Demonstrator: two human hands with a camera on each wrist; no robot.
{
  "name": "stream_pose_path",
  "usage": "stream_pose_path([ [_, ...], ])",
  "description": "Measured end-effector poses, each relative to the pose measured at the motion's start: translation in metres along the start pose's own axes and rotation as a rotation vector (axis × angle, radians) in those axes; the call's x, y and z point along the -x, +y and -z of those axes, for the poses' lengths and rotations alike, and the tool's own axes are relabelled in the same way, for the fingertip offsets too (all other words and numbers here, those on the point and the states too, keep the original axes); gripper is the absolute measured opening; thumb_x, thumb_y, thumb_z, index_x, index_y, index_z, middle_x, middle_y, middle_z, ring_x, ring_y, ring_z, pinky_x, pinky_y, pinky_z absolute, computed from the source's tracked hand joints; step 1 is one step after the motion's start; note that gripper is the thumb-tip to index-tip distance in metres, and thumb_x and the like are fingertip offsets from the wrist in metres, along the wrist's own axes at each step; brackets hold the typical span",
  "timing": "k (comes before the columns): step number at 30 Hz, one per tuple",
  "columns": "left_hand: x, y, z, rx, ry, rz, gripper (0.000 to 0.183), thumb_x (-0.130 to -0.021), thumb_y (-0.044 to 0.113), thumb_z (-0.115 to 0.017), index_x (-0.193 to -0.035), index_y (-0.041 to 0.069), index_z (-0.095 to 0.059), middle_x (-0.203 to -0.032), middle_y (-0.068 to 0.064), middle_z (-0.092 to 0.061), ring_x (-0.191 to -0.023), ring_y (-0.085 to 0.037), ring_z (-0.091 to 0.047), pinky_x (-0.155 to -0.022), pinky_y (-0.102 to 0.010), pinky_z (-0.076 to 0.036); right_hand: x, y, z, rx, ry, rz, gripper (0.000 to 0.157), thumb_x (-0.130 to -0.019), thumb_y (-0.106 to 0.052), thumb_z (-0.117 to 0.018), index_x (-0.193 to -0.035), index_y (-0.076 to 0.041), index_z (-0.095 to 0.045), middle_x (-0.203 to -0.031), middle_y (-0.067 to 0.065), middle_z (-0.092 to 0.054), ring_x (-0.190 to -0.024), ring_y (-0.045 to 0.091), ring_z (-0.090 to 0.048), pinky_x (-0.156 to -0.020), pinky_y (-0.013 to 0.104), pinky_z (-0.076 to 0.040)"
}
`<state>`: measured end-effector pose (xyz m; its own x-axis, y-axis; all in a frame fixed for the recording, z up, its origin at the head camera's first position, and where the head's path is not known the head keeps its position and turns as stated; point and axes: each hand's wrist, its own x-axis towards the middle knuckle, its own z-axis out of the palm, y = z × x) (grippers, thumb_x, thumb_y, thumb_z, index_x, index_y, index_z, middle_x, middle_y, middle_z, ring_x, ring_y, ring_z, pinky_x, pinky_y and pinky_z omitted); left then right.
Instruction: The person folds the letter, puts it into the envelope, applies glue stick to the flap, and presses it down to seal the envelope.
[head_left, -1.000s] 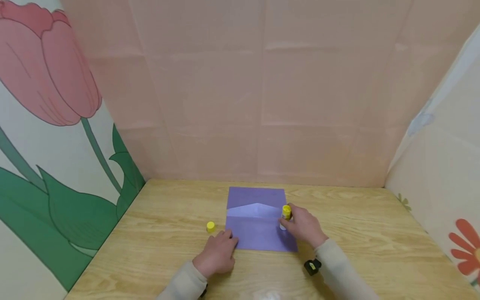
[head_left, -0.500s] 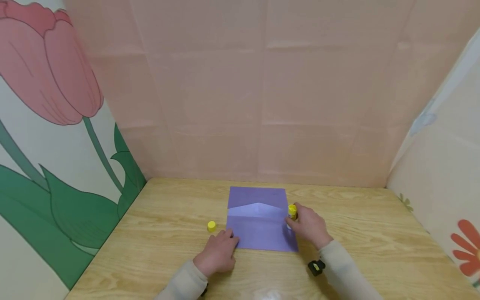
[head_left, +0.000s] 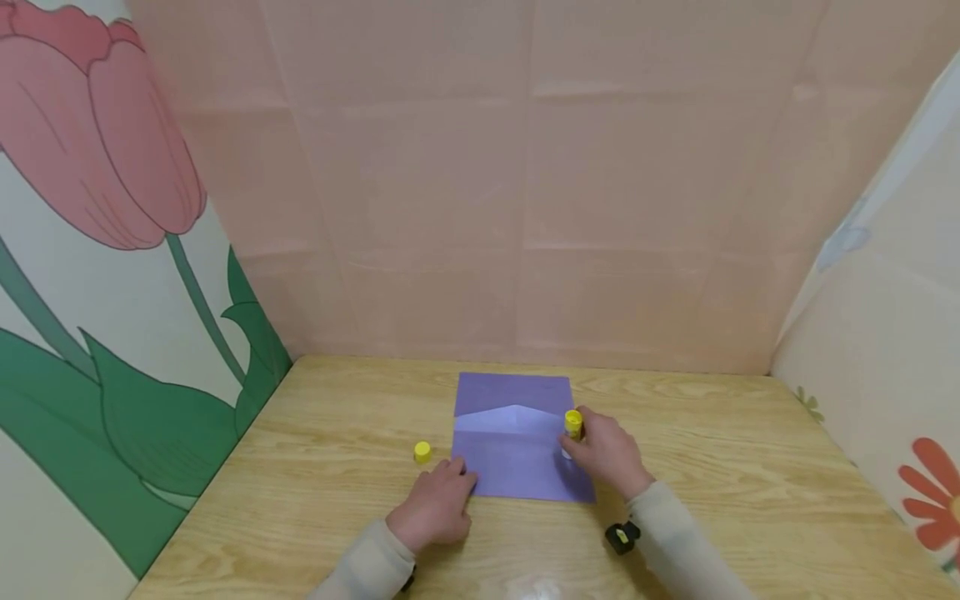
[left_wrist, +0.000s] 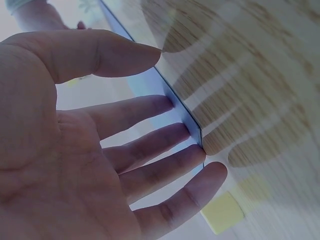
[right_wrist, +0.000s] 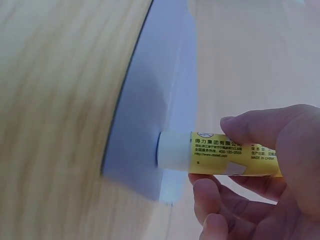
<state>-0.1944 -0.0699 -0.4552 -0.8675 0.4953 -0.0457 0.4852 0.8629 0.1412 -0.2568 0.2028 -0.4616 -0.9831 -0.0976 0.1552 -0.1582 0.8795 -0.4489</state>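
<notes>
A purple sheet of paper (head_left: 517, 467), creased across and with a lighter pointed band, lies flat on the table. My right hand (head_left: 611, 454) grips a yellow glue stick (right_wrist: 225, 154) between thumb and fingers. In the right wrist view its white end (right_wrist: 172, 150) touches the paper near the right edge. My left hand (head_left: 438, 504) rests with its fingers spread on the paper's lower left corner. In the left wrist view those fingertips (left_wrist: 192, 152) touch the paper's edge. A yellow cap (head_left: 422, 452) stands on the table just beyond the left hand.
The wooden table (head_left: 337, 408) meets a pink cloth backdrop (head_left: 517, 208) at the back. A wall panel with a painted tulip (head_left: 105, 142) is on the left, another with a red flower (head_left: 933, 492) on the right. A black wrist device (head_left: 621, 537) hangs by the right sleeve.
The right hand with the glue stick went right to the paper's edge, then came back left onto the paper. My left hand and the cap hold their places.
</notes>
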Motion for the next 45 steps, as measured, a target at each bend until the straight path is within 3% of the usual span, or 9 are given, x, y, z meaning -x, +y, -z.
stream_pose_path([
  [10, -0.004, -0.004, -0.003, 0.037, 0.007, 0.004, 0.049, -0.07, 0.015, -0.067, -0.118, 0.009, -0.062, -0.092, 0.0, -0.049, -0.084, -0.017, -0.048, -0.064, -0.033, -0.042, -0.004, -0.023, -0.014, -0.07, 0.081, 0.072, 0.029, -0.078, -0.037, -0.074, -0.087, -0.014, -0.058, -0.073, -0.002, -0.059, -0.061, 0.013, -0.051, -0.053, 0.029, -0.041],
  [13, -0.005, -0.01, -0.006, 0.118, 0.072, 0.01, 0.046, -0.074, 0.017, -0.065, -0.119, 0.007, -0.061, -0.098, -0.002, -0.055, -0.089, -0.018, -0.054, -0.071, -0.034, -0.047, -0.004, -0.026, -0.016, -0.166, 0.135, 0.074, 0.03, -0.078, -0.039, -0.074, -0.085, -0.014, -0.058, -0.071, -0.002, -0.059, -0.059, 0.012, -0.05, -0.053, 0.028, -0.042],
  [15, -0.005, -0.015, -0.006, 0.165, 0.151, 0.027, 0.043, -0.077, 0.018, -0.064, -0.118, 0.006, -0.061, -0.1, -0.004, -0.058, -0.089, -0.019, -0.057, -0.073, -0.035, -0.048, -0.003, -0.027, -0.016, -0.232, 0.163, 0.055, 0.031, -0.077, -0.038, -0.075, -0.083, -0.014, -0.056, -0.069, -0.001, -0.057, -0.058, 0.013, -0.049, -0.051, 0.026, -0.041],
  [19, -0.008, -0.028, 0.0, 0.188, 0.317, 0.115, 0.035, -0.079, 0.018, -0.066, -0.111, 0.006, -0.063, -0.099, -0.008, -0.06, -0.087, -0.024, -0.056, -0.07, -0.038, -0.048, -0.002, -0.028, -0.014, -0.349, 0.181, -0.012, 0.034, -0.073, -0.029, -0.08, -0.085, -0.013, -0.053, -0.08, 0.005, -0.062, -0.068, 0.014, -0.056, -0.054, 0.023, -0.045],
  [22, -0.01, -0.04, 0.005, 0.171, 0.375, 0.208, 0.034, -0.078, 0.018, -0.068, -0.109, 0.006, -0.064, -0.097, -0.009, -0.059, -0.086, -0.027, -0.054, -0.067, -0.04, -0.046, 0.001, -0.028, -0.012, -0.399, 0.17, -0.024, 0.035, -0.072, -0.023, -0.081, -0.082, -0.011, -0.05, -0.082, 0.005, -0.062, -0.073, 0.015, -0.056, -0.056, 0.023, -0.044],
  [28, -0.011, -0.062, 0.006, 0.224, 0.314, 0.328, 0.042, -0.075, 0.02, -0.07, -0.114, 0.006, -0.062, -0.097, -0.01, -0.057, -0.088, -0.028, -0.053, -0.064, -0.037, -0.045, 0.006, -0.024, -0.008, -0.331, 0.172, 0.013, 0.031, -0.073, -0.021, -0.078, -0.069, -0.011, -0.049, -0.064, 0.0, -0.049, -0.059, 0.013, -0.045, -0.051, 0.022, -0.035],
  [37, -0.014, -0.076, 0.0, 0.311, 0.225, 0.319, 0.027, -0.075, 0.012, -0.067, -0.101, 0.007, -0.066, -0.093, -0.007, -0.062, -0.074, -0.017, -0.052, -0.056, -0.031, -0.042, 0.011, -0.022, -0.011, -0.325, 0.157, 0.039, 0.031, -0.074, -0.021, -0.078, -0.065, -0.013, -0.049, -0.06, -0.002, -0.049, -0.054, 0.01, -0.043, -0.047, 0.021, -0.034],
  [41, -0.015, -0.078, 0.002, 0.332, 0.226, 0.322, 0.023, -0.076, 0.012, -0.068, -0.099, 0.008, -0.067, -0.093, -0.006, -0.065, -0.075, -0.016, -0.054, -0.057, -0.031, -0.043, 0.012, -0.022, -0.014, -0.342, 0.166, 0.063, 0.03, -0.072, -0.019, -0.08, -0.069, -0.012, -0.051, -0.061, -0.003, -0.051, -0.054, 0.01, -0.043, -0.049, 0.021, -0.034],
  [45, -0.016, -0.077, 0.005, 0.355, 0.248, 0.312, 0.024, -0.078, 0.018, -0.069, -0.1, 0.009, -0.067, -0.091, -0.005, -0.066, -0.078, -0.016, -0.058, -0.059, -0.033, -0.046, 0.014, -0.025, -0.017, -0.387, 0.164, 0.095, 0.028, -0.07, -0.014, -0.081, -0.084, -0.012, -0.057, -0.071, -0.003, -0.062, -0.059, 0.01, -0.047, -0.054, 0.021, -0.038],
])
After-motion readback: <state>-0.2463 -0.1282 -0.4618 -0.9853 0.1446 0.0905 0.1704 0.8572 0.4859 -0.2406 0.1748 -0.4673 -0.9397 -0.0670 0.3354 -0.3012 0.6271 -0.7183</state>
